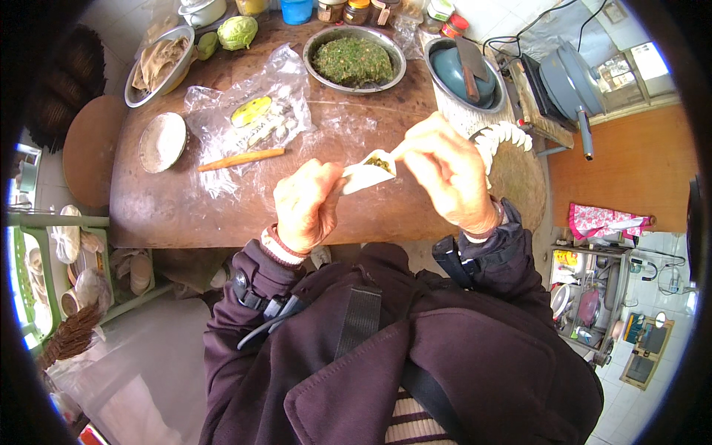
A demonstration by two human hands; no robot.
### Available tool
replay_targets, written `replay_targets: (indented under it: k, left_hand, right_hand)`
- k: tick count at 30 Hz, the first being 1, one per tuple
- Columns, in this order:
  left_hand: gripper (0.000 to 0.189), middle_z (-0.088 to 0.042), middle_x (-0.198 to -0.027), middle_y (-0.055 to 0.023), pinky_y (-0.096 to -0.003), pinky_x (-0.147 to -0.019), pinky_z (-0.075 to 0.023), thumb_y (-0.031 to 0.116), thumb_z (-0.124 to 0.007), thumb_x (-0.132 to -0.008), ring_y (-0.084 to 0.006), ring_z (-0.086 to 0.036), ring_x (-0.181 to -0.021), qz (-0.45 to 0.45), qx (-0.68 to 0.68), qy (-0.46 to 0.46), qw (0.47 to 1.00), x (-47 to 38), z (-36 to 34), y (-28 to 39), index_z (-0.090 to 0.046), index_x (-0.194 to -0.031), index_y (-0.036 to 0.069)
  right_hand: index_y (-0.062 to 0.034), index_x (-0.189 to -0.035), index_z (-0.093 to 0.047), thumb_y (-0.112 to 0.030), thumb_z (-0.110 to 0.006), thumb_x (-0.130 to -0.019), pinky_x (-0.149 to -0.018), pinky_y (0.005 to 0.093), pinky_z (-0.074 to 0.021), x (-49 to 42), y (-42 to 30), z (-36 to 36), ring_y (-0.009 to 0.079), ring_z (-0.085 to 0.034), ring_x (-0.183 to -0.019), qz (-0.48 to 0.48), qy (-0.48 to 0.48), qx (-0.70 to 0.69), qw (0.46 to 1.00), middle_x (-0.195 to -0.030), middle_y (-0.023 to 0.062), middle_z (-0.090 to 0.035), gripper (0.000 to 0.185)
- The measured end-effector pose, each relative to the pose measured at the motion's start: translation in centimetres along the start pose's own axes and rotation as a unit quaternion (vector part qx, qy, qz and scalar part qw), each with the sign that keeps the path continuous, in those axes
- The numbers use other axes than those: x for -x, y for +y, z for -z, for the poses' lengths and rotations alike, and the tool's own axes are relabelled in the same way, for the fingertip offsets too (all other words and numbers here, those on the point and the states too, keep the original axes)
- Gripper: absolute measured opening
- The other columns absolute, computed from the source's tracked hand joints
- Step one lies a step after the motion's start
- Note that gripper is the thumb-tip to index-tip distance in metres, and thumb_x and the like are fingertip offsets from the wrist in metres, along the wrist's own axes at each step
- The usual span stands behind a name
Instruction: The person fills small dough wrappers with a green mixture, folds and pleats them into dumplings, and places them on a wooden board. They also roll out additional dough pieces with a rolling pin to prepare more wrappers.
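Observation:
A dough wrapper (361, 177) with a little chopped green filling (378, 163) is held above the wooden table. My left hand (308, 197) grips its folded left end. At its right edge, the thumb and fingertips of my right hand (448, 167) pinch the rim, and the filling still shows in the opening. Beyond my hands stands a metal basin (401, 67) heaped with green filling (353, 60). A thin wooden rolling pin (242, 159) lies left of my left hand, by a clear plastic bag (206, 111). Several white folded dumplings (489, 142) sit in a curved row beyond my right wrist.
The dumplings rest on a round board (520, 183). Back right, a cleaver (470, 64) lies across a teal bowl (442, 69) in a metal basin (503, 103). A whitish bowl (162, 142), a cloth-filled basin (186, 69) and a cabbage (238, 33) are on the left.

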State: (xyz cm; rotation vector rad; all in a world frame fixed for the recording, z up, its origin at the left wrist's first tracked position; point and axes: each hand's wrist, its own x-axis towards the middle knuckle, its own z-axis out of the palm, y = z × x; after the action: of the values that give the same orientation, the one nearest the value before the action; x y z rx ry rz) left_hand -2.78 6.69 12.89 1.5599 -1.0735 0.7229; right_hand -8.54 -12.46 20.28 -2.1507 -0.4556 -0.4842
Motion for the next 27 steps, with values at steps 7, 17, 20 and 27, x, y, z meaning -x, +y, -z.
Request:
replay_targets:
  k: [7, 17, 20, 27]
  left_hand:
    - [0.024, -0.058, -0.075, -0.0106, -0.0305, -0.045, -0.0399, -0.01, -0.067, -0.075, -0.0228, -0.05, -0.052, -0.001, 0.001, 0.001, 1.0, 0.1, 0.0, -0.1, -0.057, -0.095, -0.003]
    - [0.02, -0.06, -0.077, -0.0121, -0.0302, -0.048, -0.0435, -0.011, -0.065, -0.078, -0.0244, -0.054, -0.054, 0.008, 0.012, 0.024, 1.0, 0.2, 0.2, 0.3, -0.055, -0.094, -0.002]
    - [0.019, -0.06, -0.077, -0.0123, -0.0303, -0.049, -0.0441, -0.011, -0.064, -0.079, -0.0245, -0.055, -0.055, 0.023, 0.024, 0.012, 0.999, 0.3, 0.2, 0.5, -0.055, -0.093, -0.002]
    - [0.019, -0.058, -0.075, -0.0117, -0.0302, -0.048, -0.0435, -0.01, -0.065, -0.078, -0.0241, -0.054, -0.054, 0.021, 0.029, 0.025, 0.999, 0.3, 0.1, 0.5, -0.056, -0.092, -0.002]
  right_hand:
    - [-0.0024, -0.089, -0.064, 0.001, -0.064, -0.081, -0.066, 0.0299, -0.0461, 0.2, 0.0, -0.1, 0.0206, -0.055, -0.075, 0.012, 0.01, 0.017, 1.0, -0.083, 0.0077, -0.059, 0.009]
    - [-0.0068, -0.102, -0.061, -0.012, -0.072, -0.082, -0.058, 0.0239, -0.045, 1.2, 0.4, -0.4, 0.0101, -0.054, -0.065, -0.074, -0.041, -0.05, 0.995, -0.078, 0.0012, -0.059, 0.024]
    - [-0.0056, -0.1, -0.061, -0.01, -0.071, -0.083, -0.06, 0.0236, -0.0467, 1.6, 0.6, -1.0, 0.009, -0.058, -0.069, -0.094, -0.031, -0.062, 0.993, -0.083, 0.0023, -0.062, 0.02]
    - [-0.0019, -0.099, -0.059, -0.006, -0.065, -0.087, -0.065, 0.0235, -0.0498, 2.1, 0.4, -1.7, 0.0075, -0.061, -0.076, -0.131, -0.001, -0.15, 0.98, -0.085, 0.0041, -0.066, 0.014]
